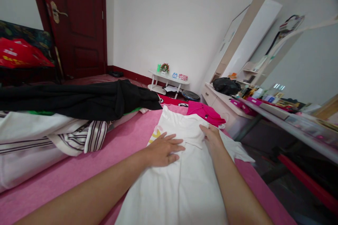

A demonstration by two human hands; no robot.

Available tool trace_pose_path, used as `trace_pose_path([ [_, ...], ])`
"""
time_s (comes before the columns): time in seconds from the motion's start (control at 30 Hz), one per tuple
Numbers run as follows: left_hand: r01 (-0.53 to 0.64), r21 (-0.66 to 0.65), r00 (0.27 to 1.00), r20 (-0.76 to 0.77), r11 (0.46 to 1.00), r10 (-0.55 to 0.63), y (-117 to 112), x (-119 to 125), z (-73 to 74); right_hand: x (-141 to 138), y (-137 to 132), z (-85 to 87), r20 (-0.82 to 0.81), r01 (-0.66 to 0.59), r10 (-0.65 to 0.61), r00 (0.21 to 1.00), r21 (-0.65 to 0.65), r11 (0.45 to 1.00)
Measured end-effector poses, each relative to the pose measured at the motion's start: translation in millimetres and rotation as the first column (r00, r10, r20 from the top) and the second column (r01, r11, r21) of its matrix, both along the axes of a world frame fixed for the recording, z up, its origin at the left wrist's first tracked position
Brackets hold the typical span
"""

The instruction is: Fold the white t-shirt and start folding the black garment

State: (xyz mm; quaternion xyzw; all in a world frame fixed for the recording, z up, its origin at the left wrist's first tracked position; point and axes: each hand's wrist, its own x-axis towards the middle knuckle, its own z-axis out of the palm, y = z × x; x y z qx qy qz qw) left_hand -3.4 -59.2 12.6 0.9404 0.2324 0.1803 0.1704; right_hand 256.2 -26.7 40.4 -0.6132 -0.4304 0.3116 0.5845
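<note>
In the head view, a white shirt (198, 179) lies along the right side of the pink bed (139, 130), from the near edge toward the far one, its far part folded back on itself. A sleeve (239, 151) juts toward the bed's right edge. The left hand (166, 150) rests flat on the shirt, fingers slightly spread. The right hand (213, 136) touches the fold's right side, fingers bent; whether they pinch the cloth I cannot tell. A hot-pink top (204, 112) sits near the far right corner; black clothing (116, 98) and a striped garment (92, 137) are heaped on the left.
</note>
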Motion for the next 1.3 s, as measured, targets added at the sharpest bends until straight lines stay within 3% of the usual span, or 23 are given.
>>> trace_pose_path([
  [0.07,-0.008,-0.051,0.992,0.127,0.999,0.015,3.6,0.7,-2.2,-20.1,-3.7,12.3,0.268,-0.207,0.185,0.946,0.056,0.977],
  [0.13,-0.058,-0.098,0.946,0.312,0.994,0.086,8.8,1.8,-5.3,-38.0,-11.4,26.7,0.470,-0.442,0.433,0.769,-0.097,0.892],
  [0.17,-0.102,-0.121,0.906,0.399,0.987,0.143,11.7,2.1,-6.9,-44.1,-15.7,33.3,0.524,-0.502,0.522,0.672,-0.196,0.843],
  [0.23,-0.210,-0.170,0.817,0.510,0.963,0.269,16.6,2.0,-9.4,-48.9,-23.4,42.7,0.601,-0.493,0.584,0.546,-0.333,0.804],
  [0.3,-0.306,-0.202,0.753,0.547,0.930,0.366,19.6,0.8,-10.4,-45.8,-28.6,46.3,0.680,-0.389,0.553,0.481,-0.400,0.830],
  [0.37,-0.356,-0.200,0.719,0.565,0.913,0.404,20.2,-0.8,-9.6,-40.5,-32.0,46.0,0.717,-0.283,0.571,0.400,-0.496,0.821],
  [0.47,-0.387,-0.146,0.701,0.594,0.910,0.394,17.7,-2.5,-6.6,-40.0,-36.8,45.4,0.711,-0.203,0.647,0.275,-0.615,0.762],
  [0.57,-0.390,-0.026,0.780,0.522,0.921,0.345,12.9,-2.6,-3.3,-46.6,-40.0,48.4,0.656,-0.212,0.706,0.266,-0.675,0.707],
  [0.67,-0.265,0.113,0.919,0.331,0.958,0.215,6.7,-1.4,-0.8,-44.6,-35.2,49.1,0.561,-0.246,0.741,0.369,-0.710,0.660],
  [0.7,-0.210,0.142,0.951,0.261,0.967,0.168,4.6,-0.7,-0.1,-39.7,-31.7,47.5,0.567,-0.234,0.711,0.417,-0.688,0.686],
  [0.77,-0.146,0.178,0.979,0.164,0.973,0.117,0.9,0.5,1.7,-23.0,-24.4,40.6,0.656,-0.122,0.551,0.516,-0.581,0.805],
  [0.83,-0.169,0.204,0.981,0.126,0.964,0.145,-1.6,1.2,4.3,1.5,-20.4,28.6,0.800,0.122,0.249,0.546,-0.370,0.921],
  [0.87,-0.204,0.219,0.976,0.121,0.954,0.181,-2.4,1.3,5.9,15.6,-20.5,21.0,0.861,0.282,0.060,0.506,-0.231,0.931],
  [0.9,-0.244,0.236,0.968,0.120,0.941,0.221,-2.9,1.3,7.7,30.1,-22.1,12.6,0.894,0.443,-0.125,0.430,-0.089,0.892],
  [0.97,-0.304,0.268,0.952,0.126,0.914,0.279,-3.6,1.1,11.1,58.0,-27.7,-4.6,0.888,0.699,-0.386,0.248,0.112,0.706],
  [1.0,-0.319,0.275,0.947,0.139,0.907,0.290,-3.9,1.2,12.4,70.2,-30.5,-12.5,0.877,0.784,-0.441,0.192,0.133,0.606],
  [1.07,-0.320,0.269,0.943,0.180,0.908,0.279,-4.5,2.0,13.7,89.3,-34.2,-24.8,0.876,0.877,-0.433,0.212,0.024,0.479],
  [1.17,-0.277,0.246,0.951,0.208,0.929,0.228,-4.9,3.9,11.5,104.0,-34.0,-33.7,0.870,0.870,-0.327,0.369,-0.200,0.451],
  [1.23,-0.240,0.234,0.962,0.190,0.942,0.198,-4.7,4.9,8.0,107.8,-33.7,-35.7,0.851,0.848,-0.329,0.409,-0.221,0.482],
  [1.3,-0.220,0.223,0.969,0.165,0.950,0.185,-4.2,5.4,4.1,110.7,-35.4,-37.0,0.809,0.836,-0.411,0.420,-0.168,0.523],
])
